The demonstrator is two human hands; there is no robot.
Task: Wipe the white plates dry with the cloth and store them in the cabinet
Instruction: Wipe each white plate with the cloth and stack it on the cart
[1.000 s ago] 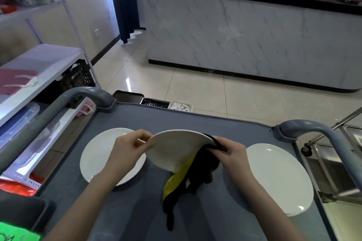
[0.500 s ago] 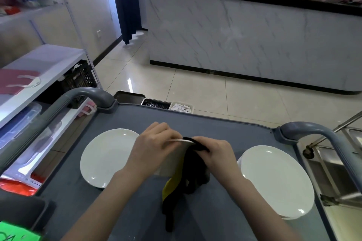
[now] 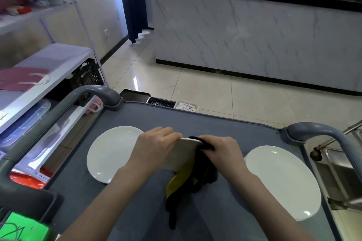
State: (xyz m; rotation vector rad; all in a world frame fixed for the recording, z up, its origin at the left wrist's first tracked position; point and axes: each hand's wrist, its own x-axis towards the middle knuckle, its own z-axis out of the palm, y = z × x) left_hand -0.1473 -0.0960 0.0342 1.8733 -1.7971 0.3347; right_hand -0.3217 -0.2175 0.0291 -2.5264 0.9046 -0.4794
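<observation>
Over the grey cart top [image 3: 225, 123], the left hand [image 3: 154, 147] is gripping a tilted white plate [image 3: 183, 152] while the right hand [image 3: 225, 151] is pinching a black-and-yellow cloth [image 3: 188, 182] against its rim. Two round glossy plates [image 3: 111, 152] [image 3: 282, 180] are lying flat either side. Beyond, small bins [image 3: 162, 102] are holding cutlery and packets, before a tiled floor [image 3: 235, 100] and marble-patterned counter [image 3: 254, 41].

Three plain white round plates: one at left [image 3: 111, 152], one at right [image 3: 282, 180], one held [image 3: 182, 152]. The crumpled cloth [image 3: 188, 184] is black with a yellow face. The slate-grey cart surface [image 3: 205, 123] is unpatterned; the counter front [image 3: 254, 41] is white marble with grey veins.
</observation>
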